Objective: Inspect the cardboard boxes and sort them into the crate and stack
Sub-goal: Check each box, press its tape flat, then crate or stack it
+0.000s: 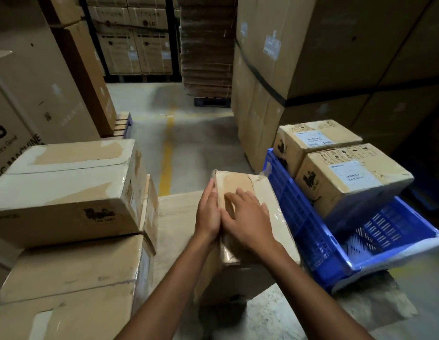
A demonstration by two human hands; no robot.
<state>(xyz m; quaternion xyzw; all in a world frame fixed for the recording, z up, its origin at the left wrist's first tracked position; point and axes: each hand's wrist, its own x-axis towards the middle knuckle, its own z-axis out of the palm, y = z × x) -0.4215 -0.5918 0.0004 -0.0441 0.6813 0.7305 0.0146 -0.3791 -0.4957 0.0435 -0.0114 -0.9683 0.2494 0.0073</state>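
The left hand (208, 213) presses straight-fingered against the box's (240, 184) side, the right hand (249, 220) rests flat on top, beside the crate (301, 217).

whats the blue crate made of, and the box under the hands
Crate: apparently moulded plastic, blue with a slight sheen; its walls are a slotted lattice. Box: brown cardboard, matte, seemingly with clear tape or film on top, which wrinkles and glints.
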